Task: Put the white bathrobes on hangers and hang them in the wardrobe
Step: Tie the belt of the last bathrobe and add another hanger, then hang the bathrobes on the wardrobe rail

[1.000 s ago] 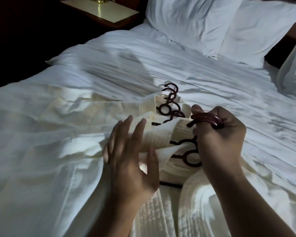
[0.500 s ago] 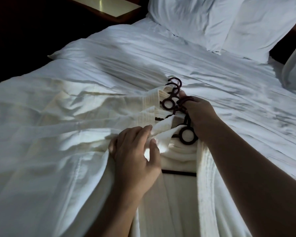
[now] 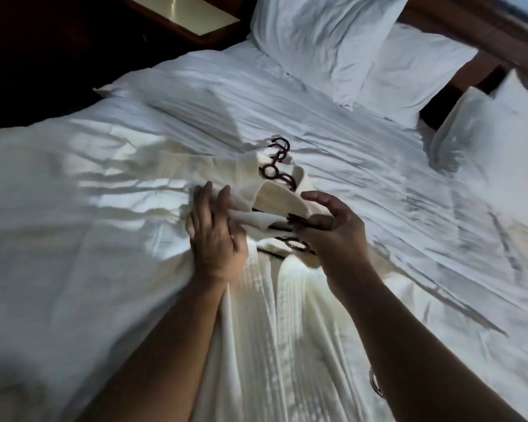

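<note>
Left hand (image 3: 217,236) lies flat, fingers straight, on robe (image 3: 287,315) at centre frame. Right hand (image 3: 336,236) pinches hanger (image 3: 297,220).

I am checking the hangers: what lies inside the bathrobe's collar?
Dark hanger rings show at the collar opening; the right hand pinches another hanger. Their arms are hidden under the cloth.
</note>
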The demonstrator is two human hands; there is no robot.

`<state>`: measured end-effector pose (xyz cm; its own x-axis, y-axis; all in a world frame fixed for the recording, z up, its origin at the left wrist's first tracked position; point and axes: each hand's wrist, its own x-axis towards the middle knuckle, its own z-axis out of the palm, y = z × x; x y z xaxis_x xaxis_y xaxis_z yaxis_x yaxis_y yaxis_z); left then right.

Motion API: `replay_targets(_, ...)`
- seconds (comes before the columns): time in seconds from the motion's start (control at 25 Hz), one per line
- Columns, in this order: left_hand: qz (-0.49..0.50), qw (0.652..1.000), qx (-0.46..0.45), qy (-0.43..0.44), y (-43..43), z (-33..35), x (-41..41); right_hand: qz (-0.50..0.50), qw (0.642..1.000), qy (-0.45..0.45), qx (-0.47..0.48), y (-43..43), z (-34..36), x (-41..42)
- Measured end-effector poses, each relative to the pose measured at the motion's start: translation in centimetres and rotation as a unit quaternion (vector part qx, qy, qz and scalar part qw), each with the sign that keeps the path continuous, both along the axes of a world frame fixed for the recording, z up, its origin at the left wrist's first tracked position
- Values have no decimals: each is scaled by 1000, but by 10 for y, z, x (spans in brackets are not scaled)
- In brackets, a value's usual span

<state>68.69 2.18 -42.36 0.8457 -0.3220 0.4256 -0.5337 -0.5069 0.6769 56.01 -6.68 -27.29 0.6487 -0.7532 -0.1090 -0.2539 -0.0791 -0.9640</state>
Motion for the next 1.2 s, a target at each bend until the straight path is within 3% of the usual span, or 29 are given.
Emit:
replay_targets(0.16,-59,998,35,9,83,38,-74,90,959,144,-227,98,42,-96)
replay_targets(0.4,-181,969,169,-2,258,153,-149,149,969,150,-129,222,187,-194)
replay_targets(0.6,-250,952,173,38,377,258,-182,162,980,111,-3,309,311,-246)
replay_targets(0.8,-179,976,122,-1,444,376,-254,249,968,-10,6,340,411,-302)
replay_targets(0.92,-102,990,90,37,482,438,-308,294,954,-65,12,358,458,-339)
replay_targets(1.08,-69,992,76,70,525,513,-351,326,935,-140,10,379,503,-367)
replay_targets(1.2,-15,992,79,95,570,558,-390,401,895,-195,24,405,537,-378)
